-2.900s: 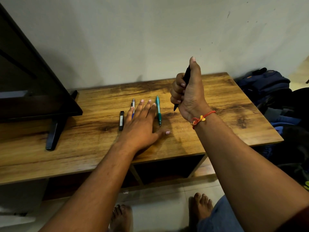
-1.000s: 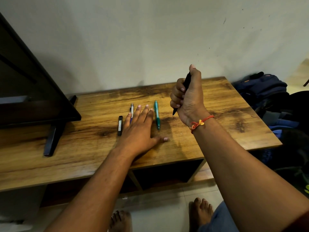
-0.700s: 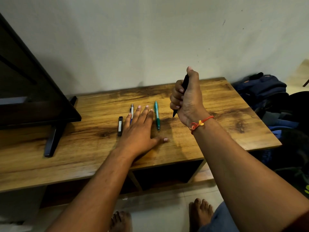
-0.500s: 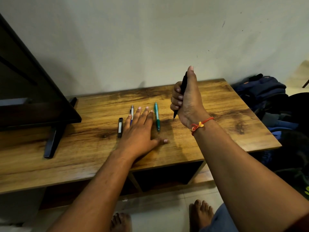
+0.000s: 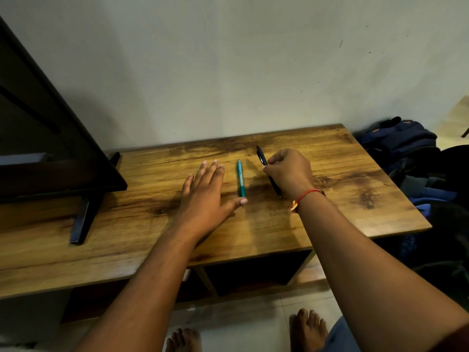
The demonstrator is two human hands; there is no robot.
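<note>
Black pen (image 5: 261,156) through the right hand's (image 5: 290,171) tight-curled grip, both ends out, beside the teal pen (image 5: 240,179).

Black pen (image 5: 261,155) in right hand (image 5: 289,171), on table (image 5: 355,199)

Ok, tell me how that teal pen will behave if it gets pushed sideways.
The teal pen looks round-barrelled and lies flat on the wooden table, so it would probably roll. It looks slim and plastic: likely stiff and light. Pushed at its near end, by the left hand, it may just pivot.
</note>
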